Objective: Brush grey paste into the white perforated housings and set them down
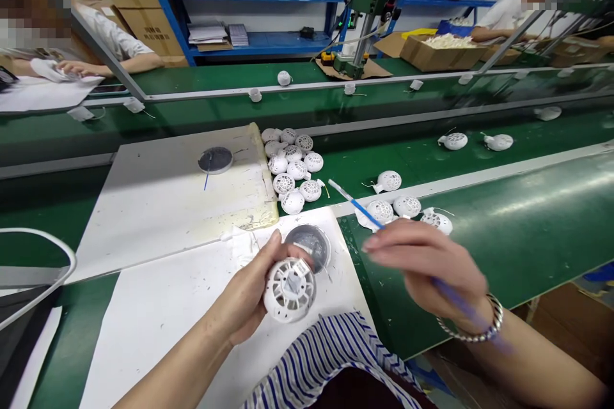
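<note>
Head camera: a person's left hand [242,291] grips a white lattice sphere [290,289] in curled fingers above a white paper sheet [158,326], while the right hand [426,265], wrist raised, pinches a blue-handled brush [357,206] over a green conveyor belt [527,236].

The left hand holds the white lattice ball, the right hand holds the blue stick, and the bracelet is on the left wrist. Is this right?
No: the bracelet is on the right wrist, not the left, as the head view shows; the rest stands.
</note>
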{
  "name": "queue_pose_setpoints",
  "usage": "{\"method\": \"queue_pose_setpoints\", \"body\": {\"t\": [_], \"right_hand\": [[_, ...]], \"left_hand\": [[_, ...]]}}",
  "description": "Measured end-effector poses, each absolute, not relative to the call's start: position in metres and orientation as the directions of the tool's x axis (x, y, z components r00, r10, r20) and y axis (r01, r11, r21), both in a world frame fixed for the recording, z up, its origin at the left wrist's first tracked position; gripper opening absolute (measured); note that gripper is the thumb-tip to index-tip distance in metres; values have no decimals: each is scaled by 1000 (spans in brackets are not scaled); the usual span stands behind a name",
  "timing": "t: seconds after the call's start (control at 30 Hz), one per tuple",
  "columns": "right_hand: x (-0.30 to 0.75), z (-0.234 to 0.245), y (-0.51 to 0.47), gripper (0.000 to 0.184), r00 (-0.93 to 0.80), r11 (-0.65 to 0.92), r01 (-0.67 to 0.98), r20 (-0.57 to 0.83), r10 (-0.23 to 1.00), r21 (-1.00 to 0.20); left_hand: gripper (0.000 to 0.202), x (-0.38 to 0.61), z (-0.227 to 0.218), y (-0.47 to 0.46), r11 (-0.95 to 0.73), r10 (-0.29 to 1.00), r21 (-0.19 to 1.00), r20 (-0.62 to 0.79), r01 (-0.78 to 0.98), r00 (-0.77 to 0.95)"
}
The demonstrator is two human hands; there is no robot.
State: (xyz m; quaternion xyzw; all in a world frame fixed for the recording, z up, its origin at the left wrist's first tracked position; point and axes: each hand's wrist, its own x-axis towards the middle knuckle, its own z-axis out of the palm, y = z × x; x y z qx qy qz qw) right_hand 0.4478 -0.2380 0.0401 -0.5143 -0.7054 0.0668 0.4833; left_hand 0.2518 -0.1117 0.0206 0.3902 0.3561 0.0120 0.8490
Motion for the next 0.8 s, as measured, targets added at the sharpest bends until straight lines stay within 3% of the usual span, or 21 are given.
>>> {"method": "queue_pose_setpoints", "body": {"t": [0.1,0.2,0.27,0.37,0.5,0.8], "right_hand": [[442,45,-224,31,-297,559,696,528,796,-451],[435,47,-215,18,-393,565,671,416,820,-480],[433,46,-214,16,-429,612,658,450,783,-438],[430,42,-214,16,-403,638,687,549,732,-348],[421,35,-216,15,-241,545,757,621,746,-361],[416,44,-225,29,-401,540,832,533,745,-130]], "left_hand": [[56,250,23,-118,708,169,630,-591,320,789],[54,249,23,-121,703,147,631,-581,329,800],[54,248,23,-122,698,159,645,-564,311,811],[49,248,24,-124,666,267,710,-513,228,816],[31,252,26,-131,604,487,795,-424,57,764],[31,249,30,-132,568,555,822,-362,-24,749]]}}
